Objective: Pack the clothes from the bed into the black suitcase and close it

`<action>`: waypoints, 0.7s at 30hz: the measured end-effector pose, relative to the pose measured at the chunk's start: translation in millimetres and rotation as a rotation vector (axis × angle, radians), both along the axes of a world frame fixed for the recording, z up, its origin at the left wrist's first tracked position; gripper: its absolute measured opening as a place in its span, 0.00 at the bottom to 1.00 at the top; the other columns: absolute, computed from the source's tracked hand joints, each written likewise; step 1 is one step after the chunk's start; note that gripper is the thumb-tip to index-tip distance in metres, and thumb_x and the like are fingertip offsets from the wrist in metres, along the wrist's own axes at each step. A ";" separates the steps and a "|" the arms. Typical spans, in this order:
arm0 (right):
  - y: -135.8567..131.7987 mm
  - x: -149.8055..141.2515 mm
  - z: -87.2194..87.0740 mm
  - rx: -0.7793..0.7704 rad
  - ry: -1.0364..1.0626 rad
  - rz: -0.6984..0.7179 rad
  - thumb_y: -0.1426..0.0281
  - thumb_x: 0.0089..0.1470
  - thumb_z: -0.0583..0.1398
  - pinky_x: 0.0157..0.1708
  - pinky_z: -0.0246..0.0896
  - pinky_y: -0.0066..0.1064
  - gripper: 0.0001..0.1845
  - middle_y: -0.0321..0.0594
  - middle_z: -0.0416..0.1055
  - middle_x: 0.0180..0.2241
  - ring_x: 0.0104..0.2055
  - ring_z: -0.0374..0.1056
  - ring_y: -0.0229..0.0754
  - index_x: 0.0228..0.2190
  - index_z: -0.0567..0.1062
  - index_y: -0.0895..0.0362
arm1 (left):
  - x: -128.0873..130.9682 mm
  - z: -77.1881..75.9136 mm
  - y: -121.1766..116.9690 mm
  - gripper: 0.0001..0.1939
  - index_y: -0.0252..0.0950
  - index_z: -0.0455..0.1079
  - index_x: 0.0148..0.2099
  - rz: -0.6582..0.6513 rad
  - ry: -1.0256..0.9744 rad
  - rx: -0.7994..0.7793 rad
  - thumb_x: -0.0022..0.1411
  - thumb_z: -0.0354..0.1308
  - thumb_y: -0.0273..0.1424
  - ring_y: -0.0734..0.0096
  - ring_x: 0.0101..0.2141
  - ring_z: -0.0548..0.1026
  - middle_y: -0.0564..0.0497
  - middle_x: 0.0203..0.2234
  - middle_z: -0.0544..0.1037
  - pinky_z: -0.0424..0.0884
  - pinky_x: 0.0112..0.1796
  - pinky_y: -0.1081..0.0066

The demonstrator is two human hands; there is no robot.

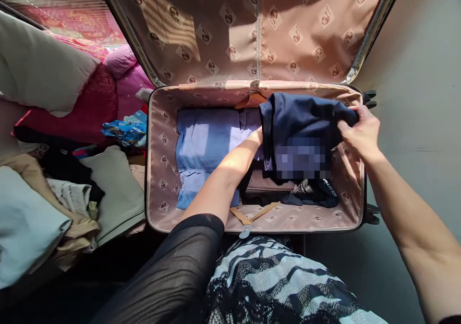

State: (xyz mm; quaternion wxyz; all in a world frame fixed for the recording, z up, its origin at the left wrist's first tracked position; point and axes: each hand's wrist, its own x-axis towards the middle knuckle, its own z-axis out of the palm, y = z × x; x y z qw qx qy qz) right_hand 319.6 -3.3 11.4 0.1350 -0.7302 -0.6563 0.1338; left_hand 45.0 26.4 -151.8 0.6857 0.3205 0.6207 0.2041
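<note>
An open suitcase [154, 170] with a tan patterned lining lies in front of me, its lid standing up behind. A folded light blue garment [201, 146] lies in its left half. I hold a dark navy garment [298, 119] over the right half. My right hand [360, 131] pinches its upper right corner. My left hand [256, 136] reaches under its left edge, with the fingers hidden behind the cloth. Darker clothes [313, 192] lie beneath in the case.
A heap of folded clothes [72, 194] in beige, grey and black lies left of the suitcase, with pink and red bedding [97, 98] and a pale pillow [39, 69] behind. A plain wall [418, 74] stands at the right. My patterned skirt [273, 280] fills the foreground.
</note>
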 end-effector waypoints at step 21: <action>-6.7 -3.7 -147.5 -0.325 -0.149 0.274 0.56 0.67 0.55 0.73 0.53 0.66 0.49 0.56 0.48 0.81 0.80 0.47 0.71 0.82 0.51 0.57 | 79.9 15.7 -31.6 0.25 0.26 0.79 0.54 0.034 0.351 0.180 0.61 0.79 0.35 0.41 0.66 0.76 0.27 0.57 0.82 0.69 0.67 0.53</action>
